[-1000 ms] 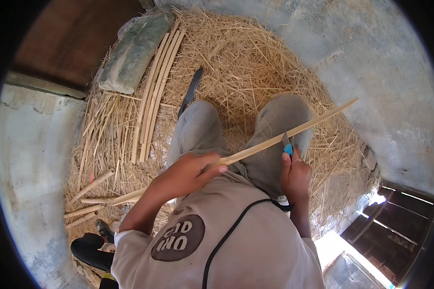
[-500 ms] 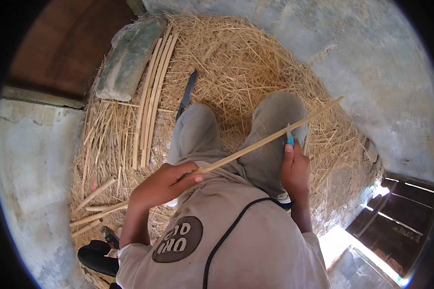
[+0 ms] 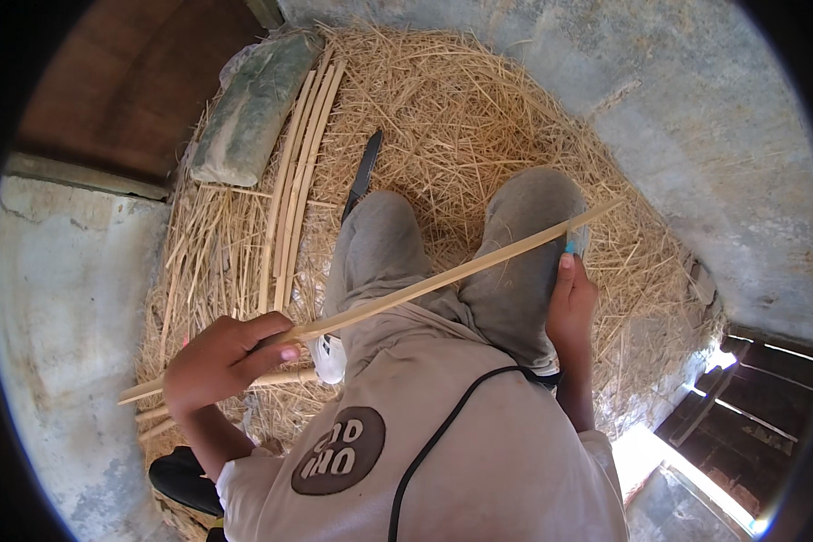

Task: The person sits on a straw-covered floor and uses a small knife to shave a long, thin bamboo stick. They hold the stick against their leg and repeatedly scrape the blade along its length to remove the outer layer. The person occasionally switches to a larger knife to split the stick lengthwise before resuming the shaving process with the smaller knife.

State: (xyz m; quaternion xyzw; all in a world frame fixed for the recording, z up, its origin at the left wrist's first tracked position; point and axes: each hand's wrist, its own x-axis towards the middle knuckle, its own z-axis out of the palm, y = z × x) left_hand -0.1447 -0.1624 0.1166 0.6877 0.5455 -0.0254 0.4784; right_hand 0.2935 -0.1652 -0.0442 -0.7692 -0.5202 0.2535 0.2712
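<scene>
A long pale wooden strip (image 3: 425,285), likely bamboo, slants across my lap, rising to the right over my thigh. Its left part is gripped between the thumb and fingers of my left hand (image 3: 221,359), and the end pokes out past the wrist. My right hand (image 3: 573,305) is closed around a small knife (image 3: 570,247) with a blue handle, beside my right knee. The knife's blade meets the strip near its far right end and is mostly hidden there.
Straw (image 3: 452,99) covers the floor. Several long strips (image 3: 298,181) lie at the left beside a green-grey wrapped bundle (image 3: 255,108). A dark blade (image 3: 363,173) lies by my left knee. Walls (image 3: 696,117) stand close on both sides, with slatted boards (image 3: 741,425) at lower right.
My left hand has moved left and slightly down, drawing the strip along. The right hand with the knife has shifted slightly right, and the blade now sits closer to the strip's far end.
</scene>
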